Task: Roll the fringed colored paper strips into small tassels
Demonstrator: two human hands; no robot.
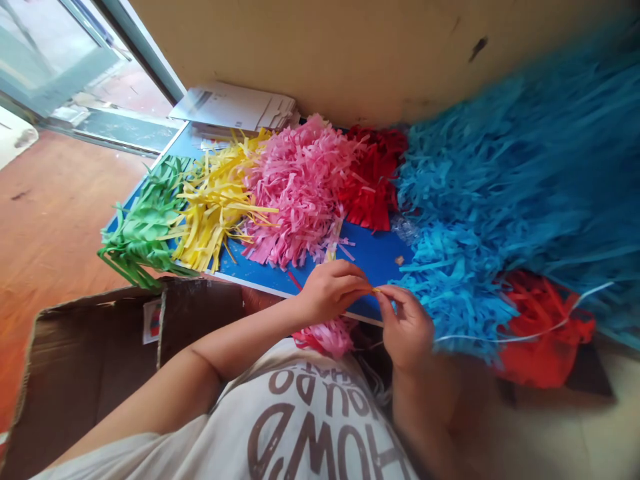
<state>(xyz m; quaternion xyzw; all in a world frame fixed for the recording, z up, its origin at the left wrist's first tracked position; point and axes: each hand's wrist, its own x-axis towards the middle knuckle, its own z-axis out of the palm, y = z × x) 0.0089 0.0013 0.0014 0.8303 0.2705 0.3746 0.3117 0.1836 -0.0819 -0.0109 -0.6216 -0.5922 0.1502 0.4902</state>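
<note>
A small yellow piece (376,291), thin and narrow, sits between the fingertips of both hands, just off the front edge of the bench (363,253). The left hand (336,288) pinches one end, the right hand (407,327) pinches the other, finger and thumb pressed together.

The bench is blue with a pale edge, set against a tan wall (320,53). Fringed bundles lie across it: green (155,223), yellow (215,207), pink (300,190), red (373,177) and blue (450,267). Papers (240,107) are stacked at the back, a cardboard box (95,360) stands on the reddish floor (65,207), and a red bag (545,340) lies at the right.

Fingers cover most of the yellow piece. A white strand (530,333) runs right from beside the right hand; whether that hand grips it, I cannot tell. The blue mass blurs and is cut off at the right.
</note>
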